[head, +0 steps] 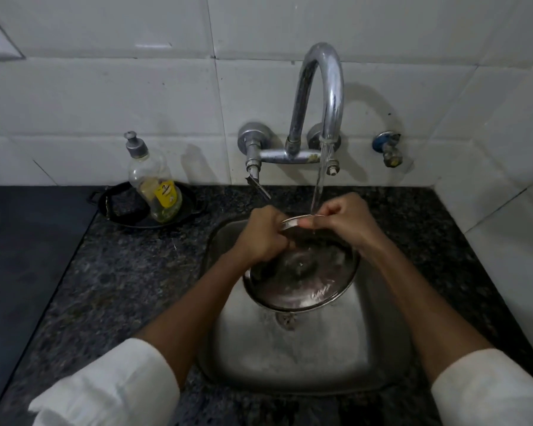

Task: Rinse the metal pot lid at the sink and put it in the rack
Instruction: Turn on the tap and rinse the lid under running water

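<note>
A round metal pot lid (302, 275) is held tilted over the steel sink (320, 358), its far rim raised toward the tap. My left hand (263, 236) grips the lid's upper left rim. On the upper right rim my right hand (342, 221) pinches the edge. Water runs from the curved chrome tap (322, 96) in a thin stream onto the lid's top edge between my hands. The lid's face is wet and shiny. No rack is in view.
A clear dish-soap bottle (154, 182) with a yellow label stands in a black tray (123, 207) on the dark granite counter (130, 272) left of the sink. White tiled walls close the back and right. A small blue valve (388, 149) sticks out at the right.
</note>
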